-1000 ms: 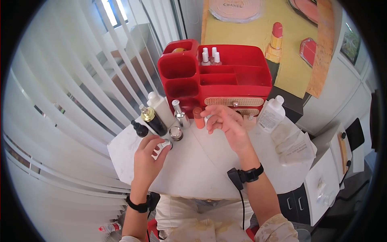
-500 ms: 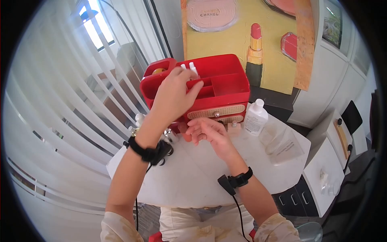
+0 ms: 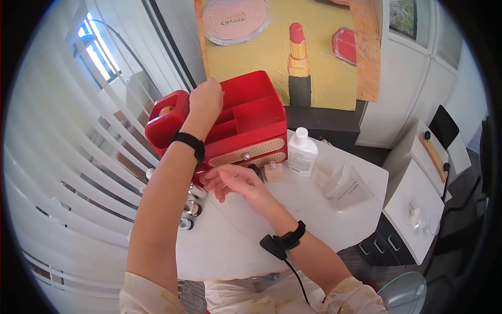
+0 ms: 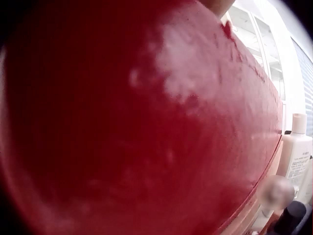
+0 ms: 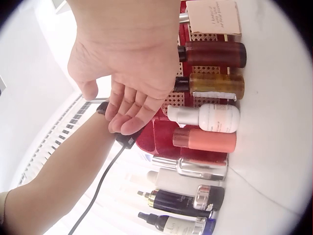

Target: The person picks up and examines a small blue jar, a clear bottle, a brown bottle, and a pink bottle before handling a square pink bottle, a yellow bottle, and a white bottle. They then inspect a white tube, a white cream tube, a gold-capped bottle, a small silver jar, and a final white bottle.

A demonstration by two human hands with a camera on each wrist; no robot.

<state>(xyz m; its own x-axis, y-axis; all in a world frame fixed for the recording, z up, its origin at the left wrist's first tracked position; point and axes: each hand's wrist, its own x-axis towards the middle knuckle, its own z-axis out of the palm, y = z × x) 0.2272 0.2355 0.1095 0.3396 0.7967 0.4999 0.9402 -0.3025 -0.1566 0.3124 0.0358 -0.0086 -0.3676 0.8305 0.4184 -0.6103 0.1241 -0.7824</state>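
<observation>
In the head view, my left hand [image 3: 206, 99] reaches over the red organizer [image 3: 260, 116], at its back left compartment; its fingertips are hidden, and so is anything they may touch. The organizer's glossy red surface [image 4: 146, 117] fills most of the left wrist view. My right hand [image 3: 238, 189] hovers palm up before the drawers, fingers loosely bent and holding nothing. From the right wrist, that hand [image 5: 129, 78] hangs beside a row of upright bottles, among them a coral tube [image 5: 210, 140], a white pump bottle [image 5: 220, 117] and an amber bottle [image 5: 217, 83].
A large white bottle [image 3: 302, 158] stands right of the organizer, near a pink square bottle [image 3: 273, 171] and a clear pouch [image 3: 353, 191]. Small silver-lidded jars [image 3: 192, 208] sit at the table's left. Behind stands a lipstick painting [image 3: 334, 78].
My left hand has left the small jars at the table's left and moved up to the organizer's back left part. My right hand stays before the drawers. The head view has turned right.
</observation>
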